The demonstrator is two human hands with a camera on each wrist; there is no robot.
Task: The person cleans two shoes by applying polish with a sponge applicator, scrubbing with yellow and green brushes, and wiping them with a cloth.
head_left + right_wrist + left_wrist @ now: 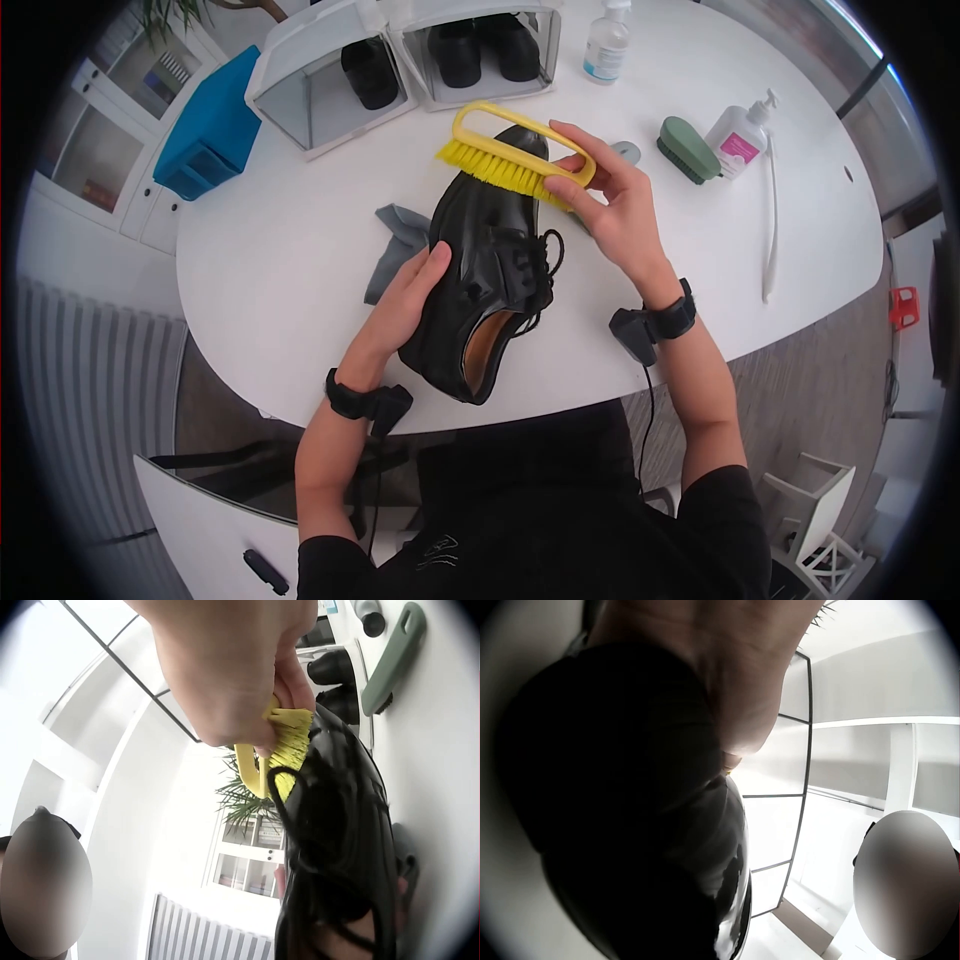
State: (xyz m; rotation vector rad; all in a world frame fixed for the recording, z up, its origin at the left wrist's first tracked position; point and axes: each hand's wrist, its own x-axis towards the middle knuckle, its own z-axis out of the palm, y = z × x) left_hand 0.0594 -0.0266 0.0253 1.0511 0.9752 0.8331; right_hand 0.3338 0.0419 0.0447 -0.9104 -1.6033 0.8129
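Left to right on my head view. The blue holder (210, 125) is at the table's far left edge, and the grey cloth (398, 245) lies partly behind the left hand (400, 300). I have that hand on the near-left side of the black shoe (475, 250), thumb against the upper and the other fingers mostly hidden beneath it, so holding it; can't tell how each finger lies. The shoe is over the middle of the white table (270, 270), toe away from the person, opening toward them, laces on the right.

Right hand (625, 215): fingers and thumb closed round the yellow brush (520, 155), thumb on the near side. The brush sits across the toe end, bristles against the shoe in the right wrist view.

Behind, two clear-fronted boxes (333, 105) (475, 50) hold more black shoes (370, 75). Then the clear bottle (605, 50) at the back, the green brush (688, 150) just beside the pump bottle (740, 140), and a thin white stick (771, 230) running toward the near edge.
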